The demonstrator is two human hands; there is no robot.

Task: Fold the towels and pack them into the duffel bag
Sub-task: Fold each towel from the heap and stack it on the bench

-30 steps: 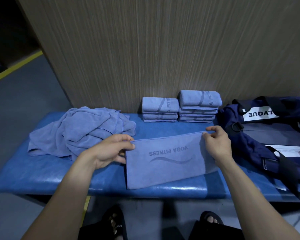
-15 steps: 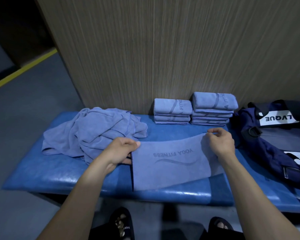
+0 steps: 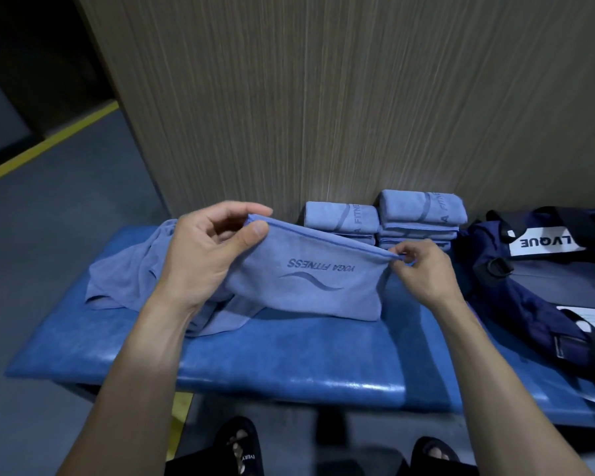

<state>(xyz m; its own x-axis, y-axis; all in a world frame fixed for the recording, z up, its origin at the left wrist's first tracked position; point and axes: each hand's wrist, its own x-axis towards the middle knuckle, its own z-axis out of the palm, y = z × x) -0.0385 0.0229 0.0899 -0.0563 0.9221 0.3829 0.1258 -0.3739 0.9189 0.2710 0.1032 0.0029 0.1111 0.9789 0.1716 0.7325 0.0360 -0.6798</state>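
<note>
A half-folded blue towel printed YOGA FITNESS hangs lifted above the blue bench. My left hand pinches its upper left corner, raised higher. Its upper right corner is pinched by my right hand. The towel's lower edge still touches the bench. Behind it, against the wall, stand two stacks of folded towels. A heap of unfolded towels lies at the left, partly hidden by my left hand. The navy duffel bag lies on the bench at the right.
A wood-grain wall panel rises right behind the bench. Grey floor with a yellow line lies to the left. My feet in black sandals are below the bench's front edge.
Both hands have lifted the towel's far edge off the bench, the left hand rising most, so the towel now hangs instead of lying flat. The view has shifted left.
</note>
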